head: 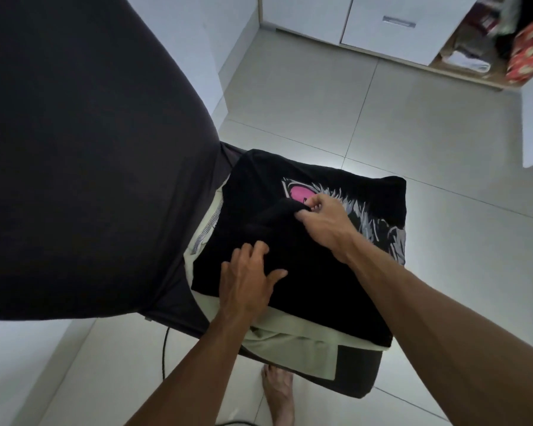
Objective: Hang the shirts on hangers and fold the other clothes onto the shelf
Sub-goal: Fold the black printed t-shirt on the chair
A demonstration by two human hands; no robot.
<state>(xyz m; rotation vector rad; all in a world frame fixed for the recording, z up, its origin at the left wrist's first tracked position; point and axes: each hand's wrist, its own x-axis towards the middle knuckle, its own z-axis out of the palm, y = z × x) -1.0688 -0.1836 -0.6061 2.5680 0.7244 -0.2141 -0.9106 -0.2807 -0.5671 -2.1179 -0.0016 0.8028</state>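
Observation:
A black T-shirt (314, 281) with a pink and grey print lies spread on top of a pale green garment (293, 333) on the dark seat of a chair. My right hand (323, 222) pinches a raised fold of the black shirt near the pink print. My left hand (246, 278) rests flat on the shirt's near left part, fingers spread. The pale garment shows only at the left and front edges under the shirt.
The chair's dark backrest (83, 155) fills the left of the view. An open wardrobe (474, 53) with folded clothes on a low shelf stands at the top right, beside white doors (391, 26). A black cable (163, 352) and my bare foot (279, 392) are on the tiled floor.

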